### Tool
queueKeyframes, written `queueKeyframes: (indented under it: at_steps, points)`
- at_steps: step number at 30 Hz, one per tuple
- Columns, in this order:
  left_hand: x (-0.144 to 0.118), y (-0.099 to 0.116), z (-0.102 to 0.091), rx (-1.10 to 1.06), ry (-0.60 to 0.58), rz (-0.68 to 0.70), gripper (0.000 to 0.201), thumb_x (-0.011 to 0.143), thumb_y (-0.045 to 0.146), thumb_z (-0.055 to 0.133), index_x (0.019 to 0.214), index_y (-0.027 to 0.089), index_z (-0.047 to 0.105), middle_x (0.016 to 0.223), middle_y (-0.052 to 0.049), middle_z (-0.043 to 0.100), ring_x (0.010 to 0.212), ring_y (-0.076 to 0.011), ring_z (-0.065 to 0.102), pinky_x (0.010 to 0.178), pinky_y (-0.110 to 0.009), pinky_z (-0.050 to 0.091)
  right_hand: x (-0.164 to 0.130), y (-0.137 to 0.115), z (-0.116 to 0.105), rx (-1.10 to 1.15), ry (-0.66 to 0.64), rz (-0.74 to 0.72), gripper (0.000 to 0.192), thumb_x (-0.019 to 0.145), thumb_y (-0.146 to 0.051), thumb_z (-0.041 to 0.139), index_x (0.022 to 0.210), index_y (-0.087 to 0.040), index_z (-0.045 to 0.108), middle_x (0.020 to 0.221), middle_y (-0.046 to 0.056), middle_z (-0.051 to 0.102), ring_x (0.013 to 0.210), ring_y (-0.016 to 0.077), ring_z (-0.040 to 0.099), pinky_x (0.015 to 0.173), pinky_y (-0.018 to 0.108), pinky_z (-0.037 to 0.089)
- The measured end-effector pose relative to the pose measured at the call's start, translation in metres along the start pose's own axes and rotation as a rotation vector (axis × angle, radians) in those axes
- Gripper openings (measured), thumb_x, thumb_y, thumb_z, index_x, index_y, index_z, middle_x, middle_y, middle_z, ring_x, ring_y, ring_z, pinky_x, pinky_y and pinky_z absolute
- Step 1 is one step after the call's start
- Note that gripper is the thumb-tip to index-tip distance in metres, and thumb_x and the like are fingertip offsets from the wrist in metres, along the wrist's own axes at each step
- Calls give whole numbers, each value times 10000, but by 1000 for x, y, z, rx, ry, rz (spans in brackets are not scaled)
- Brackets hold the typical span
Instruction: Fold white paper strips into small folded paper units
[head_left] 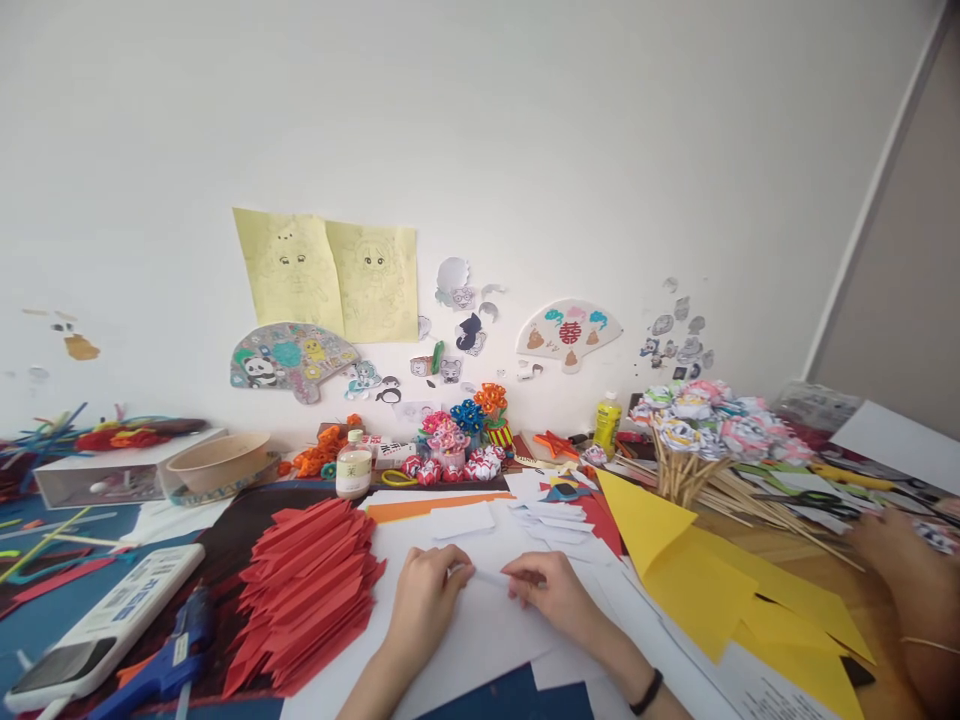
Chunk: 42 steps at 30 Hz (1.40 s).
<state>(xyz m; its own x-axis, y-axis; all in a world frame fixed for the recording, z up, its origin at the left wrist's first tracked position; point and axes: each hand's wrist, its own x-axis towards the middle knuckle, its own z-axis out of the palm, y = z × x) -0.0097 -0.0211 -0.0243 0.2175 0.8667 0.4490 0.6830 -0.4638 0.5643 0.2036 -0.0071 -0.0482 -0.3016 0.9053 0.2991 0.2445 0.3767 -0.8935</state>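
Over the white sheets in the middle of the table, my left hand and my right hand face each other, fingers pinched. Between the fingertips runs a small piece of white paper, hard to tell from the white sheet beneath. A dark band circles my right wrist. Just behind the hands lie a folded white paper and a stack of folded white papers. To the left of my left hand is a big pile of folded red paper strips.
Yellow sheets lie at right, near a bundle of paper flowers on sticks. A co-worker's hand is at far right. At left are a blue glue gun and a white power strip. A bottle stands behind.
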Motion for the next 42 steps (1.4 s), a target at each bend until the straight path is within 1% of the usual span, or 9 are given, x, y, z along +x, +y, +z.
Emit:
queueKeyframes:
  at_steps: [3, 7, 9, 12, 14, 17, 20, 28, 42]
  points:
    - [9, -5, -1, -170, 32, -56, 188, 825, 342, 528, 790, 210, 657, 676, -8, 659, 643, -182, 569, 705, -297, 381, 7, -8, 3, -50, 37, -37, 207, 768, -328, 638, 807, -145, 726, 659, 67, 690, 515, 168, 586, 556, 294, 494]
    - [35, -6, -2, -627, 120, -225, 358, 757, 471, 595, 928, 157, 618, 622, 6, 595, 575, -148, 529, 560, -233, 377, 32, -27, 12, -145, 175, -138, 180, 788, -288, 606, 751, -160, 726, 646, 59, 681, 540, 178, 589, 579, 299, 480]
    - [49, -5, 0, -750, 200, -280, 391, 725, 517, 618, 848, 146, 615, 606, 12, 567, 549, -126, 502, 526, -214, 357, 49, -35, 21, -171, 255, -203, 198, 798, -312, 602, 743, -168, 726, 662, 62, 685, 594, 193, 603, 614, 305, 479]
    - [64, -6, 4, -740, 276, -269, 435, 725, 586, 584, 700, 152, 578, 659, -1, 569, 549, -109, 478, 513, -205, 348, 71, -32, 34, -106, 279, -236, 283, 801, -417, 602, 779, -166, 731, 738, 85, 712, 659, 212, 628, 631, 307, 486]
    - [66, -9, 9, -735, 309, -260, 464, 714, 614, 577, 665, 153, 562, 622, 9, 536, 533, -109, 458, 505, -209, 343, 79, -19, 40, -8, 223, -181, 384, 775, -508, 611, 779, -142, 728, 716, 95, 711, 626, 206, 634, 608, 301, 496]
    - [63, -14, 15, -742, 280, -236, 466, 714, 609, 579, 696, 144, 589, 585, 18, 514, 523, -115, 451, 508, -218, 353, 80, 5, 42, 124, 74, -78, 486, 761, -581, 596, 820, -115, 721, 684, 90, 702, 544, 171, 613, 514, 260, 466]
    - [56, -16, 19, -730, 244, -211, 447, 739, 590, 567, 736, 145, 609, 614, 8, 540, 578, -137, 492, 539, -226, 380, 73, 16, 40, 214, 31, -34, 497, 745, -592, 612, 854, -118, 713, 704, 78, 696, 535, 143, 595, 491, 234, 440]
    - [49, -8, 18, -716, 205, -193, 430, 778, 544, 548, 889, 135, 624, 621, 8, 549, 549, -130, 484, 514, -223, 378, 70, 9, 38, 330, 25, -5, 464, 626, -543, 746, 814, -121, 700, 719, 74, 695, 572, 149, 595, 545, 266, 469]
    - [47, -9, 16, -724, 201, -147, 406, 762, 558, 577, 760, 153, 595, 565, 19, 557, 505, -118, 500, 500, -215, 373, 63, 4, 33, 415, -59, 112, 458, 584, -507, 788, 785, -116, 665, 652, 53, 678, 549, 130, 577, 535, 240, 420]
